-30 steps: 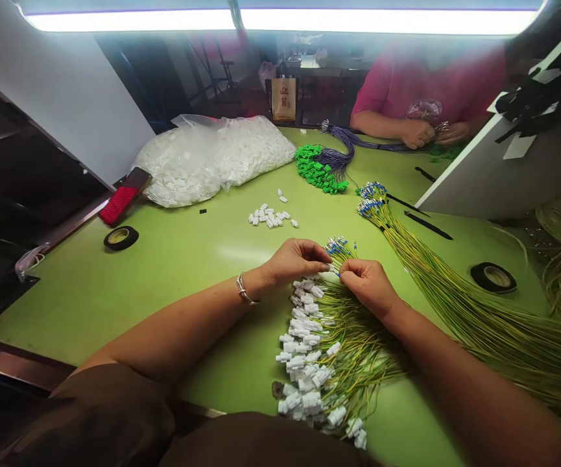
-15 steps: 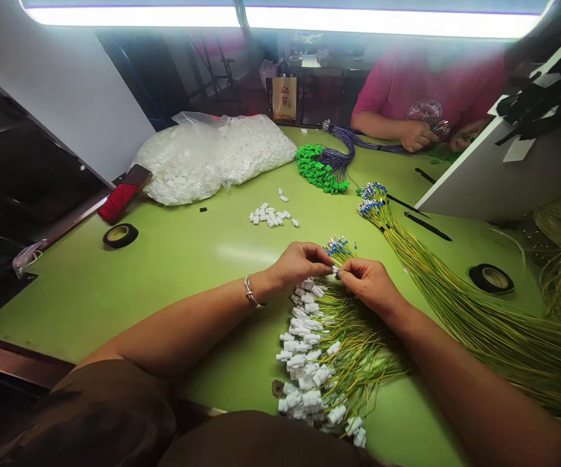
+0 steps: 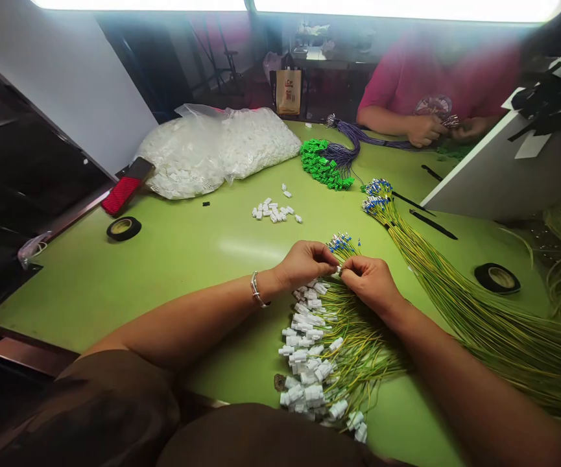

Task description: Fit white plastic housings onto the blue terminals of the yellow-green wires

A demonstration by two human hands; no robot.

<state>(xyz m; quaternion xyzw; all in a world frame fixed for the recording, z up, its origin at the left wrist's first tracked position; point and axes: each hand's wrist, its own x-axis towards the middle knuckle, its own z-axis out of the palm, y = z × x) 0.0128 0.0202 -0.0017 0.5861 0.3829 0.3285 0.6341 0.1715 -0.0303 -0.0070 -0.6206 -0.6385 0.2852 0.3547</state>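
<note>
My left hand (image 3: 305, 263) pinches a small white connector (image 3: 337, 269) at its fingertips. My right hand (image 3: 368, 281) is closed on a yellow-green wire, its tip meeting the connector between the two hands. Below them lies a heap of yellow-green wires (image 3: 358, 344) fitted with white connectors (image 3: 304, 353). Just beyond my fingers sits a small bunch of wire ends with blue terminals (image 3: 341, 244).
A long bundle of yellow-green wires (image 3: 460, 292) runs to the right. Loose white connectors (image 3: 275, 212), two bags of them (image 3: 216, 152), tape rolls (image 3: 123, 228) (image 3: 497, 278), a red phone (image 3: 125, 189) and green connectors (image 3: 323, 168) lie on the green table (image 3: 163, 272). A person in pink (image 3: 436, 97) works opposite.
My hands have drawn closer together, bringing the wire tip up to the connector. The view has tilted slightly. The person opposite has shifted their hands a little.
</note>
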